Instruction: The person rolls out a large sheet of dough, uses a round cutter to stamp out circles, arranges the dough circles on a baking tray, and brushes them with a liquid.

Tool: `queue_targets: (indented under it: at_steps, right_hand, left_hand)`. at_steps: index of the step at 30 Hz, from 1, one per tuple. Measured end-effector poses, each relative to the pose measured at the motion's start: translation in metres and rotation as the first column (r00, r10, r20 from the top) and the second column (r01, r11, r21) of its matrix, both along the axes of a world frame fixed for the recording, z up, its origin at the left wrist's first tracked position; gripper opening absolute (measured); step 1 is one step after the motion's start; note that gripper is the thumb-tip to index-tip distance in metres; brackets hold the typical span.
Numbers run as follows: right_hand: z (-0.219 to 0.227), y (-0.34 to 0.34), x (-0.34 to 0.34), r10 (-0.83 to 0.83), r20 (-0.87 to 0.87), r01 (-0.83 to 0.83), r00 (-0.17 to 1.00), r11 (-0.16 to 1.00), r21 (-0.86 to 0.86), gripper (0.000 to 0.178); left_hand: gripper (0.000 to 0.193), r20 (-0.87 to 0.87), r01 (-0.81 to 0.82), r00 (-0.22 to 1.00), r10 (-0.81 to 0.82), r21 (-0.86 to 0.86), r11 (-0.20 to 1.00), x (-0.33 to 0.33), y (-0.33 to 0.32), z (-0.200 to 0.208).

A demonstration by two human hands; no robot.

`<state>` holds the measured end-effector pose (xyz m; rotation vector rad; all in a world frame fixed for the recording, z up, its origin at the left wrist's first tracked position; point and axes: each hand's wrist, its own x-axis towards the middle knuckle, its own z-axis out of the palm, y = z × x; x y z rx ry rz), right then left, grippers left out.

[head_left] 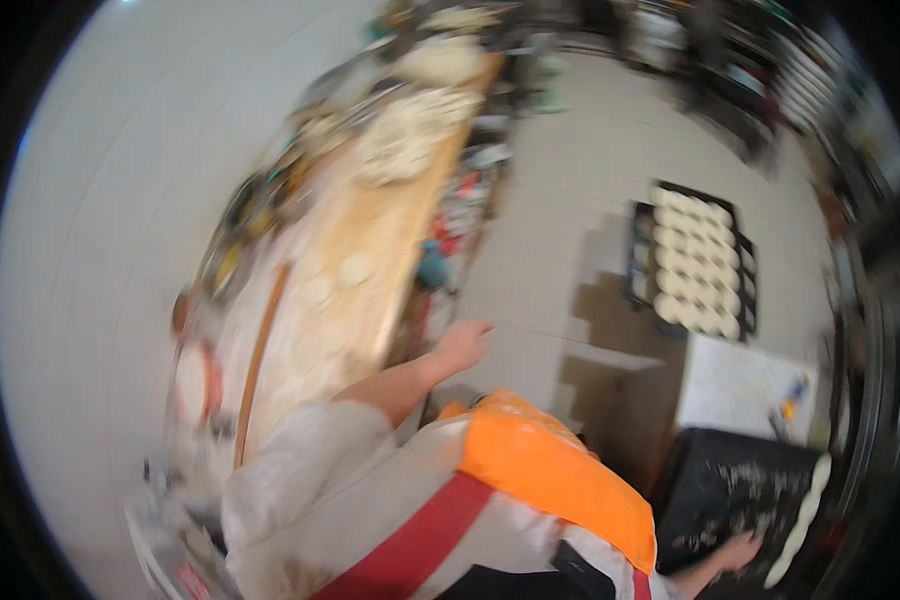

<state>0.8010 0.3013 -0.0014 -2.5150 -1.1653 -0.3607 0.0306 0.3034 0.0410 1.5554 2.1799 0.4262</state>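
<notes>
My left hand point(463, 346) hangs over the floor beside the long wooden worktable, loosely curled with nothing seen in it. At the lower right, my right hand point(738, 552) is over a dark baking tray point(700, 475), close to a long pale dough strip point(800, 525) along the tray's right side. Its fingers are smeared by motion, and I cannot make out whether they touch the tray. Pale crumbs or flour marks are scattered over the tray. On the floured worktable point(345, 225) lie flat dough rounds point(354, 270) and a big dough mass point(407, 135).
A long wooden rolling pin point(261, 365) lies along the worktable's left side, near bowls point(232, 262) by the wall. Dark trays of several pale dough rounds point(697, 265) stand beyond a white-topped surface point(735, 385). Racks and dark equipment point(870, 330) line the right side.
</notes>
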Motion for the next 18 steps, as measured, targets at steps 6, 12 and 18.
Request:
queue_targets:
  at_steps: [6,12,18]
  right_hand:
    - [0.088,0.086,-0.195,0.117,-0.158,-0.126,0.98,0.991,-0.048,0.039]
    - [0.107,0.151,-0.481,0.776,-0.494,-0.73,0.392,0.589,0.346,0.031]
    - [0.105,0.08,-0.709,0.551,-0.822,-0.963,-0.142,0.115,0.244,0.032]
  left_hand:
    - [0.041,-0.097,-0.575,0.775,0.625,0.302,0.76,-0.155,-0.085,0.013]
    - [0.059,-0.422,-0.574,0.648,0.634,0.276,0.771,-0.271,-0.097,-0.024]
    - [0.035,-0.129,-0.718,0.692,0.71,-0.024,0.695,-0.297,-0.065,0.001]
